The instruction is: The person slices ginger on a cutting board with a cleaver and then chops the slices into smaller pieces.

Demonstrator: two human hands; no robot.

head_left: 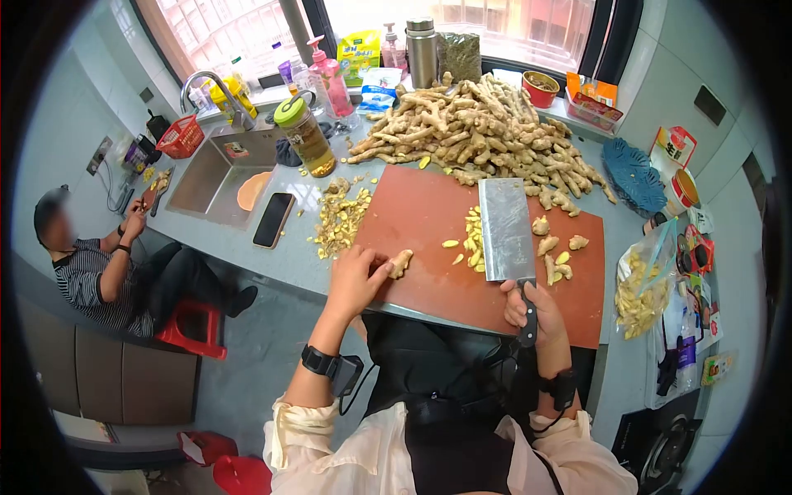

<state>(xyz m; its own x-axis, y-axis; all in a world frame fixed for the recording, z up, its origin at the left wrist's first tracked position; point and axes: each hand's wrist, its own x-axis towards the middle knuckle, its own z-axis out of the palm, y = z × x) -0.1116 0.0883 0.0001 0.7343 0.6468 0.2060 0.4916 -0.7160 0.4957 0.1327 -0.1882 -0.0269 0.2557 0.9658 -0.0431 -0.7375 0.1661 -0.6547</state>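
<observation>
Right grip: right hand fingers pressed together round cleaver handle, blade flat over cutting board
Left grip: left hand pinching ginger piece on board
Slices: ginger slices beside blade
Tabletop: ginger pile behind board

Knobby tan ginger piece flat on red board; cleaver blade flat beside slices
</observation>
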